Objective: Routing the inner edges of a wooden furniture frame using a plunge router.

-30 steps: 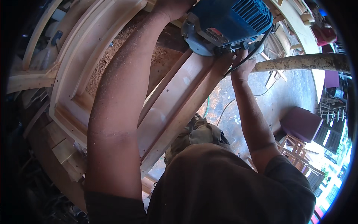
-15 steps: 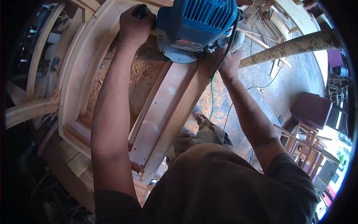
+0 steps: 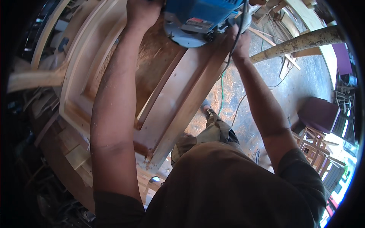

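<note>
A blue plunge router [image 3: 203,15] rests on a wooden frame [image 3: 171,97] at the top of the view, its upper part cut off by the edge. My left hand [image 3: 143,14] is closed around the router's left handle, of which only a dark bit shows. On the other side my right hand [image 3: 239,42] grips the router's right side, its fingers partly hidden by the machine and a black cord [image 3: 236,45]. The router's round metal base [image 3: 186,40] sits over the frame's long rail. Wood shavings [image 3: 152,49] lie inside the frame's opening.
A pale, mottled pole [image 3: 296,43] slants in from the right. A green cord [image 3: 222,98] and sawdust lie on the grey floor [image 3: 266,102]. Farther right are a purple padded block [image 3: 318,114] and wooden stool frames [image 3: 313,142]. A lit phone-like object [image 3: 154,179] lies near the frame's lower end.
Router and both hands have moved up in the view, away from me and slightly right, still together. More of the frame's near rail shows; the view has shifted a little.
</note>
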The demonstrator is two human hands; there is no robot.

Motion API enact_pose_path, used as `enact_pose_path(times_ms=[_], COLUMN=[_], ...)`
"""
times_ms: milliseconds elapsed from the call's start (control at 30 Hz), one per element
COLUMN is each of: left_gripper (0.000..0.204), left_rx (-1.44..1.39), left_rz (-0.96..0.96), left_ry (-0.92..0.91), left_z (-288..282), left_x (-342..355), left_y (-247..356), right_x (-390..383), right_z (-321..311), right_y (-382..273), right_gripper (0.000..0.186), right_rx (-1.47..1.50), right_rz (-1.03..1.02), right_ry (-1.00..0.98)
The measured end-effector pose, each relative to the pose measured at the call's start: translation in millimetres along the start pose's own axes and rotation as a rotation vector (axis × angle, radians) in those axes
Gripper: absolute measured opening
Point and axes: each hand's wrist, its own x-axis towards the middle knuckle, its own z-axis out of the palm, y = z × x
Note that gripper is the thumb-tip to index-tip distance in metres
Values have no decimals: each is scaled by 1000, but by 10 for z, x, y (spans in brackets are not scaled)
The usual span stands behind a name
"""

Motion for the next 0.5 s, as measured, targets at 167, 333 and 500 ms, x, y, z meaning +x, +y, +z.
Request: enact_pose_path(times_ms=[167,333,500], left_gripper=[15,12,7], left_rx=[-9,-7,-233], left_rz=[-153,-187,-233], left_ry=[-109,-189,-171], left_z=[-356,-596,-993], left_x=[-131,-390,-794], left_y=[-288,-574,-455], right_x=[-486,-1005,-1523], right_z=[56,107,163], right_y=[-166,-155,-357], right_gripper=[43,45,43], right_rx=[18,47,24], right_rz=[60,-6,-6], right_ry=[-41,-29,-20])
